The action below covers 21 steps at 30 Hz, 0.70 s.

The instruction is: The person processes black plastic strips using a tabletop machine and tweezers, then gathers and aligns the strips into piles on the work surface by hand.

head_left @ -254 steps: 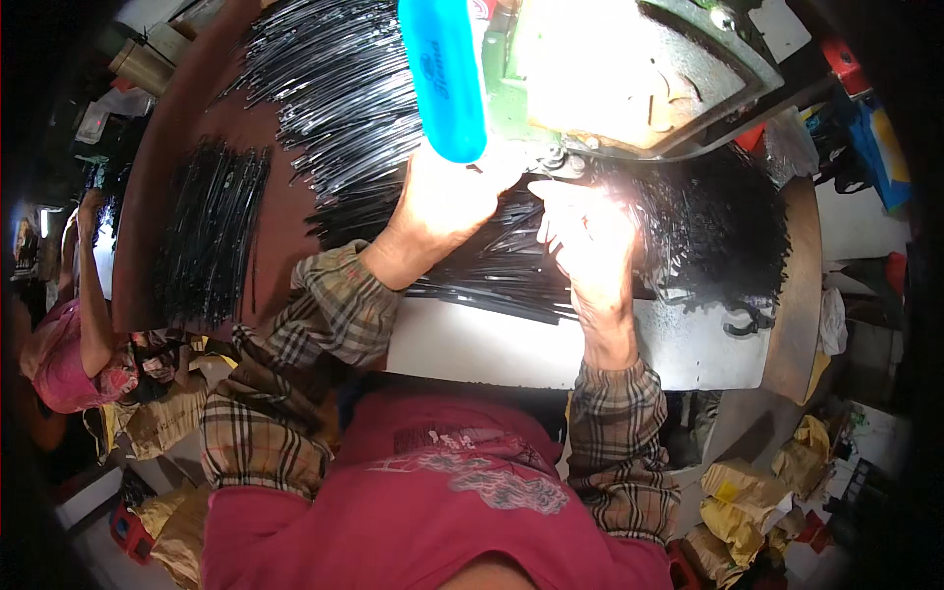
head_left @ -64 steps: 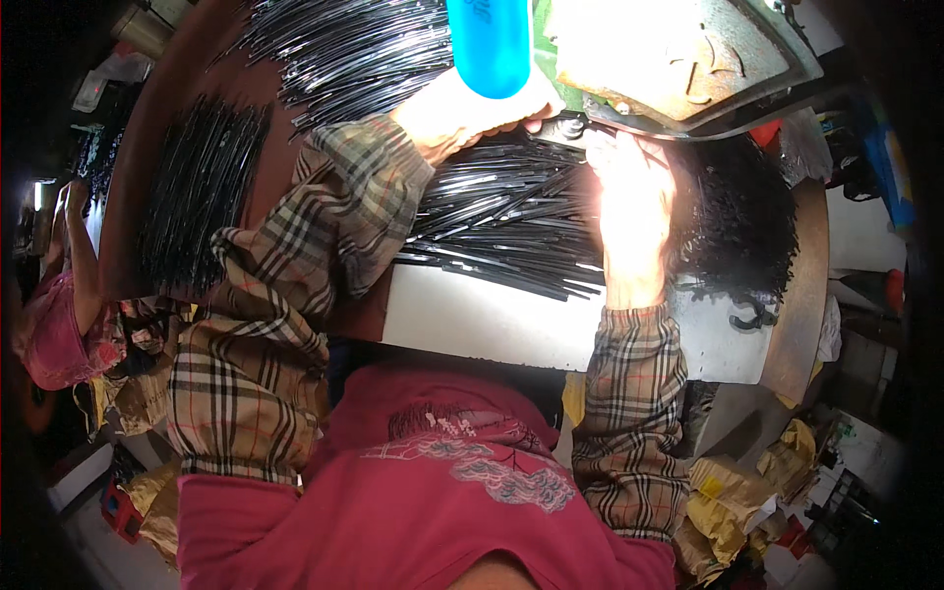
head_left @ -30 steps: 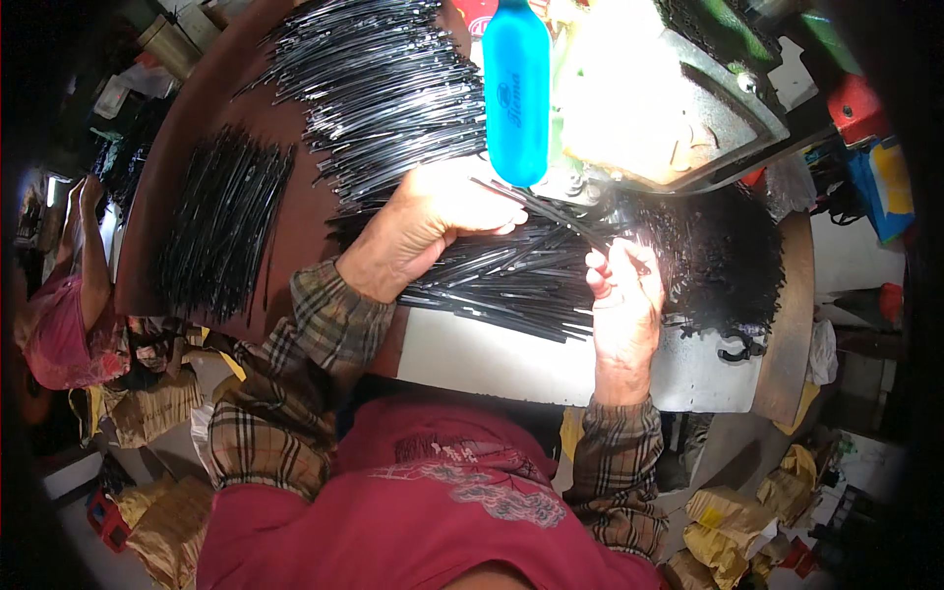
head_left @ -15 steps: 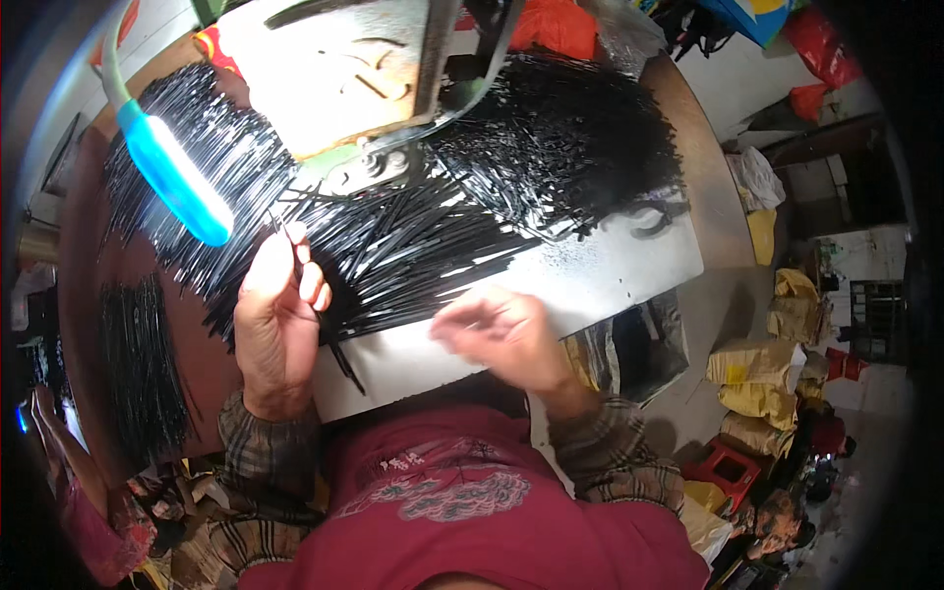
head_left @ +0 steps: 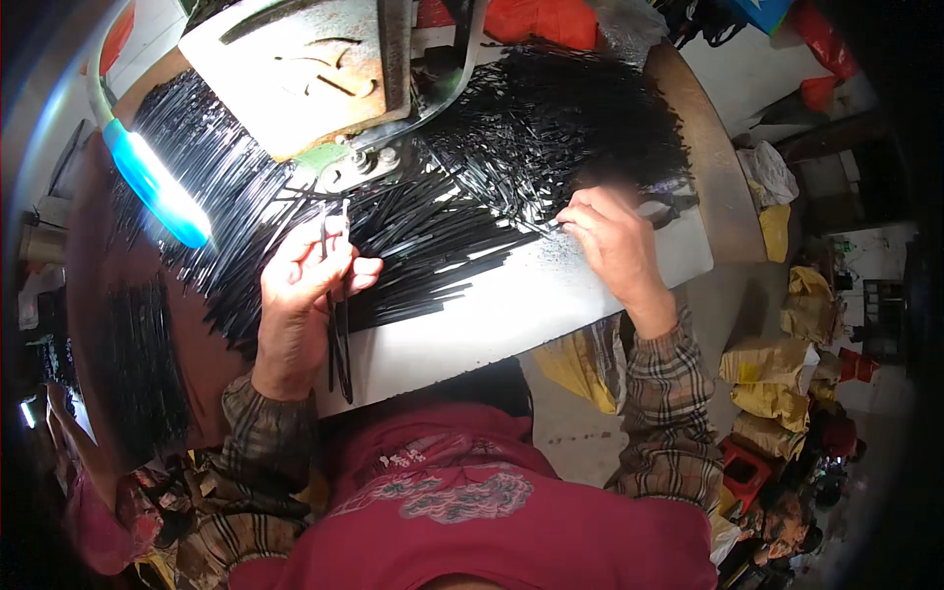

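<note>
My left hand [head_left: 305, 280] is closed on a thin black strip [head_left: 341, 364], which hangs below the fingers in a narrow loop. Its two ends poke up above my fingertips, close to the bolted lower part of a cream-coloured machine [head_left: 295, 79]. At the right, my right hand [head_left: 619, 246] pinches at the edge of a dense heap of black pieces [head_left: 590, 118]. What lies between its fingertips is too small to make out. A layer of loose black strips [head_left: 423, 241] spreads between the hands, partly behind the left one.
A lit blue lamp [head_left: 157, 182] hangs over more black strips [head_left: 211, 118] at the left. Another bundle [head_left: 143, 364] lies on the brown tabletop's left side. A white board [head_left: 472, 320] lines the near edge. Yellow sacks [head_left: 772, 364] and a red stool [head_left: 744, 472] stand on the floor.
My right hand has moved right and away from me, from above the white board to the heap's edge. The left hand has shifted slightly right, and the strip's two ends now show upright.
</note>
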Tool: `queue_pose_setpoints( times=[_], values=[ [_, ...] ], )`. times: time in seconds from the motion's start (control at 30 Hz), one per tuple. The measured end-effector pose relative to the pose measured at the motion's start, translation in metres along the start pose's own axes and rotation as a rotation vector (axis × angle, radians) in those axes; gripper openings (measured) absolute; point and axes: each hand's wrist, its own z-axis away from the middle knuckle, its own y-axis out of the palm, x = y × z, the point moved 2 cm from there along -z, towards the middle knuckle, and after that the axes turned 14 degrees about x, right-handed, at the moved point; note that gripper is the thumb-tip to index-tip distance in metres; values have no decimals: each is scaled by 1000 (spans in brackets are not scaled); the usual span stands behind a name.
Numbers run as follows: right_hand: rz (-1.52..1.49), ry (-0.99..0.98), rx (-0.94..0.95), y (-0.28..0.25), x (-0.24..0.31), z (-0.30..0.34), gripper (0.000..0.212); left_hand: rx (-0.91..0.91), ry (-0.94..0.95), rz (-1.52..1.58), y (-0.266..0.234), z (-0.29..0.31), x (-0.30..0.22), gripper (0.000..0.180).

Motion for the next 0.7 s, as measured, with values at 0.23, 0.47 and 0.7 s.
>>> queue_pose_setpoints(
  times=[0.23, 0.47, 0.7],
  values=[
    [-89, -388, -122, -12, 56, -66, 11, -4, 45, 79, 4, -10, 6, 31],
    [-796, -93, 10, 23, 126, -100, 16, -87, 233, 52, 10, -11, -14, 32],
    [-977, 96, 3, 37, 124, -103, 16, -39, 258, 75, 20, -19, -15, 38]
  ],
)
